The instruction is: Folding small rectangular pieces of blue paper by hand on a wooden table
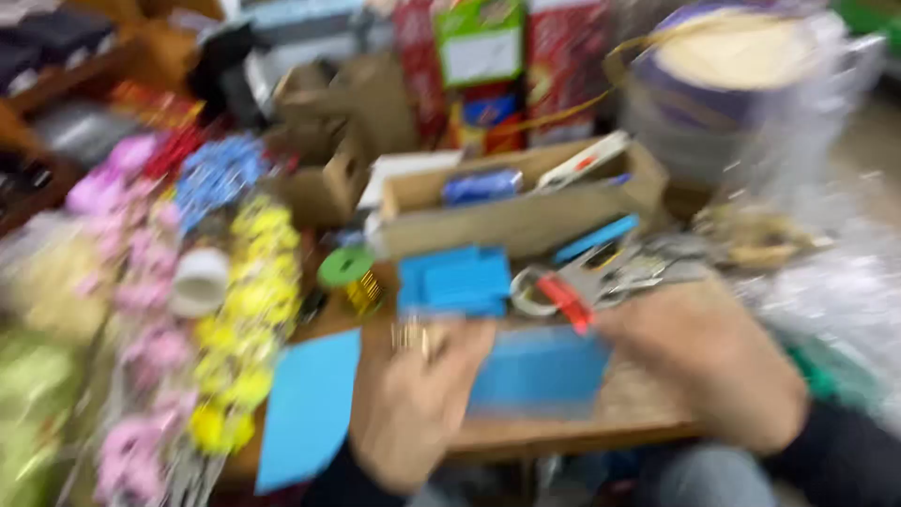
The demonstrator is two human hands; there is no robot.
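while both hands grip the blue sheet (540,371) lying widthwise just below the blue box (454,280), left hand (413,404) pinches its left end, right hand (709,366) its right (blurred, grip unclear).

Left hand (413,394) and right hand (699,371) sit at near table edge (563,434), paper sheet (540,371) between them. Scissors (572,286) just behind sheet. Cardboard box (516,211) behind scissors. Artificial flowers (239,310) left; tape roll (199,280) among them.
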